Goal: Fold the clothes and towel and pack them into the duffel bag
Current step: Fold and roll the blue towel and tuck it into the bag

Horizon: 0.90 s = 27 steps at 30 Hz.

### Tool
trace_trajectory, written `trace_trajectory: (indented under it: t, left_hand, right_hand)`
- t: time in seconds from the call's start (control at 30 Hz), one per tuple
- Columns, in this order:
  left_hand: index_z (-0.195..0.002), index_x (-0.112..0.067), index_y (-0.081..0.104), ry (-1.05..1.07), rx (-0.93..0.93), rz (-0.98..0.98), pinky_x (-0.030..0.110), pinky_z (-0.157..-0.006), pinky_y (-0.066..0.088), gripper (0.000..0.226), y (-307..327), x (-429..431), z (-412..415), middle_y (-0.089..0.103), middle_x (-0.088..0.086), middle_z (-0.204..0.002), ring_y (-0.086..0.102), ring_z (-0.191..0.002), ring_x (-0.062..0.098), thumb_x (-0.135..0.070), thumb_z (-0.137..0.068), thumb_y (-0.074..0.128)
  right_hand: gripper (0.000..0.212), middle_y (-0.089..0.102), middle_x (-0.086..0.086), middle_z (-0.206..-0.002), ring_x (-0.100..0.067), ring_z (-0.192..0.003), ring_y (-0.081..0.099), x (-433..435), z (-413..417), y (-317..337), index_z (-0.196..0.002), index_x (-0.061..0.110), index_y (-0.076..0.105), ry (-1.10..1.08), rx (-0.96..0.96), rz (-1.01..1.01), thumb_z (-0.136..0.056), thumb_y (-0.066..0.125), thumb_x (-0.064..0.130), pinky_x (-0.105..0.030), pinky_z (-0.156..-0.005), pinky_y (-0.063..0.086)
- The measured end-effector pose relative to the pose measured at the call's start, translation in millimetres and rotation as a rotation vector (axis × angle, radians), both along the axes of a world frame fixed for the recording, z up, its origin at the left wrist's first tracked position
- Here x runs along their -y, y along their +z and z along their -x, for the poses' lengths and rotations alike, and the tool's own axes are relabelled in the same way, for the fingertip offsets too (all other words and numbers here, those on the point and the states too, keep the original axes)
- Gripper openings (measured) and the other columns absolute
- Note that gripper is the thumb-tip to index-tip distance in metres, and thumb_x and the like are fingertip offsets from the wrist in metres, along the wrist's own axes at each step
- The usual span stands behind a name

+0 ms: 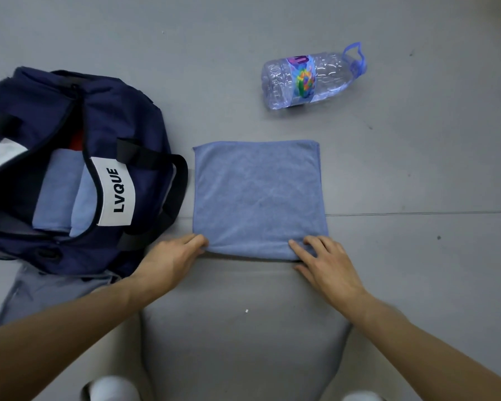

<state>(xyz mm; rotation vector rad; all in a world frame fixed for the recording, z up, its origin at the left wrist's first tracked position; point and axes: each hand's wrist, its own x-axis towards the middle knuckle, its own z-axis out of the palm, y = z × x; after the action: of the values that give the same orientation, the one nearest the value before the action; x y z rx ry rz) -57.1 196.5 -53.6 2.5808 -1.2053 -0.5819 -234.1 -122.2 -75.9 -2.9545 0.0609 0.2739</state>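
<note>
A blue towel (258, 195) lies flat on the grey floor as a neat square. My left hand (171, 259) touches its near left corner with the fingertips. My right hand (324, 264) lies with straight fingers on the near right corner, pressing it down. To the left stands a navy duffel bag (122, 123) with a white "LVQUE" label, its zip open. Folded light-blue cloth (61, 192) and a bit of something red (77, 143) show inside the bag.
A clear plastic water bottle (310, 79) with a blue handle lies on its side beyond the towel. A grey garment (49, 293) lies on the floor partly under the bag's near side. My grey-clad knees and white shoes fill the bottom of the view.
</note>
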Motion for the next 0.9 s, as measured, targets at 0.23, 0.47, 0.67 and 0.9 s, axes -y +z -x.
trace_trajectory:
  t: [0.23,0.47,0.67,0.9]
  left_hand:
    - [-0.102,-0.032,0.055,0.184,-0.101,0.039,0.036,-0.062,0.053,0.016,11.8,2.7,7.1,0.066,-0.012,-0.088,0.065,-0.073,0.021,-0.040,-0.096,0.043]
    - [-0.093,-0.029,0.050,0.347,-0.191,0.142,0.036,-0.056,0.044,0.010,34.9,24.2,-18.2,0.052,-0.005,-0.061,0.051,-0.055,0.012,-0.022,-0.097,0.054]
    - [-0.108,-0.025,0.062,0.394,-0.118,0.249,0.034,-0.065,0.040,0.011,34.9,60.8,-74.8,0.055,-0.005,-0.066,0.054,-0.063,0.012,-0.027,-0.099,0.057]
    - [-0.108,-0.027,0.066,0.534,-0.072,0.257,0.027,-0.075,0.038,0.016,25.1,110.6,-132.5,0.063,-0.009,-0.086,0.060,-0.086,0.014,-0.028,-0.099,0.052]
  right_hand:
    - [0.028,0.069,-0.003,-0.107,-0.031,-0.105,0.065,3.1,-4.5,10.1,-0.106,0.022,0.077,-0.006,0.053,-0.123,-0.081,0.065,0.022,-0.042,-0.083,0.058]
    - [0.017,0.061,0.009,-0.070,-0.013,-0.069,0.057,17.0,-26.5,54.6,-0.079,0.030,0.060,-0.191,-0.287,-0.410,-0.095,0.054,0.029,-0.032,-0.068,0.042]
    - [0.028,0.058,0.004,-0.063,-0.019,-0.066,0.056,44.0,-72.6,57.4,-0.071,0.028,0.056,-0.479,-0.186,-0.510,-0.095,0.060,0.039,-0.032,-0.061,0.039]
    - [0.030,0.069,-0.002,-0.082,-0.030,-0.084,0.061,75.2,-148.0,46.4,-0.085,0.022,0.065,-0.570,-0.004,-0.295,-0.092,0.062,0.051,-0.033,-0.068,0.035]
